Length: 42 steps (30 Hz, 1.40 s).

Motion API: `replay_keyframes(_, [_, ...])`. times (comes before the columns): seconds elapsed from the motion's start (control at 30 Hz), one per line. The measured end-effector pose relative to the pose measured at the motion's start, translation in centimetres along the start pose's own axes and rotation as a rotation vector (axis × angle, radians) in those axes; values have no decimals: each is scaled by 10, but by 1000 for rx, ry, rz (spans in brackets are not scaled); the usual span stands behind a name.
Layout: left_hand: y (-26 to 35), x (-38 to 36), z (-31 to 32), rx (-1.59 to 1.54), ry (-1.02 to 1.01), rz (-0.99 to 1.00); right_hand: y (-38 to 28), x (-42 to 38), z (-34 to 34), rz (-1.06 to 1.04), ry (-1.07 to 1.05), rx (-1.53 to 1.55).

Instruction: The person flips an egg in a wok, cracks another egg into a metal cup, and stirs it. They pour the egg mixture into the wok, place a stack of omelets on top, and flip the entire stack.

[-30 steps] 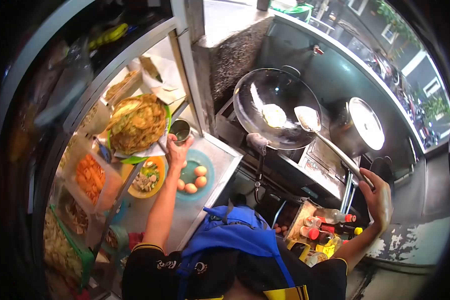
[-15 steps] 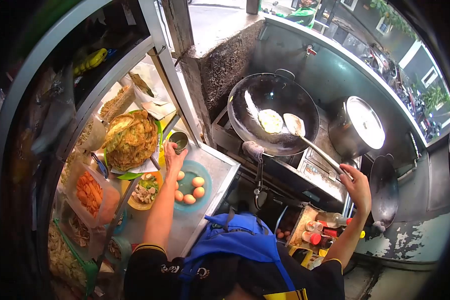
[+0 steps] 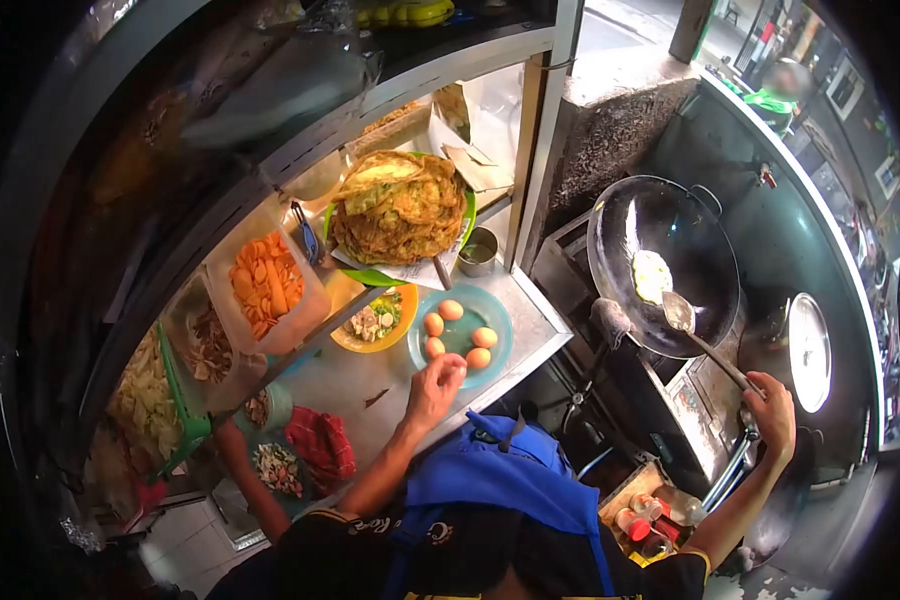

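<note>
My left hand point(image 3: 436, 390) is over the near rim of the blue plate point(image 3: 507, 318) of brown eggs point(image 3: 484, 337). Its fingers are curled; what they close on, if anything, is hidden. My right hand point(image 3: 771, 415) grips the long handle of a wok spatula point(image 3: 679, 312), whose blade rests in the black wok point(image 3: 705, 250). Beside the blade lies a pale frying egg point(image 3: 652, 277), with a white streak up the wok wall. A metal cup point(image 3: 478, 252) stands behind the plate.
Fried omelettes point(image 3: 395, 215) are piled on a green plate. Nearby are a yellow bowl point(image 3: 410, 310), a tub of carrots point(image 3: 267, 283), a lidded pot point(image 3: 808, 350) and bottles point(image 3: 660, 515). Another forearm point(image 3: 255, 485) shows lower left. A person in green point(image 3: 772, 100) is outside.
The view has turned left. My left hand has let go of the metal cup and moved to the eggs. The spatula blade has moved closer to the frying egg.
</note>
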State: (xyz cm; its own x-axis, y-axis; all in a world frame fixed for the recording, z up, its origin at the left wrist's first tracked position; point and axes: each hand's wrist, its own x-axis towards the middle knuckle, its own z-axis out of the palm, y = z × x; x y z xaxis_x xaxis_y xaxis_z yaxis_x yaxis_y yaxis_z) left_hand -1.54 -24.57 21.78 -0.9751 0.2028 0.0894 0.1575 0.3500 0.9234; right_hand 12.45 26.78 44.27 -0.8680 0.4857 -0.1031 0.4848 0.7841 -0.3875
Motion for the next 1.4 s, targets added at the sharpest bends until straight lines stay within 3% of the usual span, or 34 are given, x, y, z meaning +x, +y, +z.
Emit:
replay_keyframes(0.07, [6,-18,7,-15,-38,4,0,14,-4,1,-71,-45])
replay_keyframes(0.13, [16,-28,16,-169,-93,-195,-2,26,-8,-9,-97,-107])
replay_keyframes(0.23, [32,-26,18,-154,-200,-165,-11,45,-15,-79,-139,-167])
replay_keyframes(0.37, [36,-16,16,-163,-262,-141,-35,64,-26,49,-235,-182])
replay_keyframes(0.53, [28,-12,12,-72,-165,-9,-27,96,-27,53,-296,-232])
replay_keyframes(0.9, [36,-23,8,-46,-346,-102,-42,129,-26,64,-433,-220])
replay_keyframes(1.0, [33,-23,11,-17,-325,-86,-39,135,-25,-7,-453,-254])
replay_keyframes(1.4, [37,-20,10,24,-350,-88,-60,148,-12,49,-480,-363])
